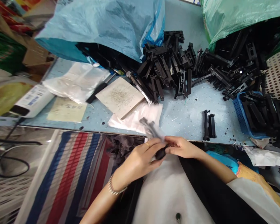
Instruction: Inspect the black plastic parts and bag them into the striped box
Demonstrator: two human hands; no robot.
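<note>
My left hand (142,157), with a bracelet at the wrist, is closed round a black plastic part (161,153) at the table's front edge. Part of it sits inside a clear plastic bag (154,132), smeared by motion. My right hand (179,146) pinches at the same spot from the right; whether its fingers grip the bag or the part is hard to see. Just behind, a stack of clear bags (137,119) lies flat on the table. To the right, two slim black parts (209,125) stand side by side on the tabletop.
A large heap of black parts (165,68) spreads across the back, below a blue bag (102,25) and a green bag (242,18). A blue basket (241,116) full of parts stands at right. On the left lie a square board (120,96) and a white box (34,101).
</note>
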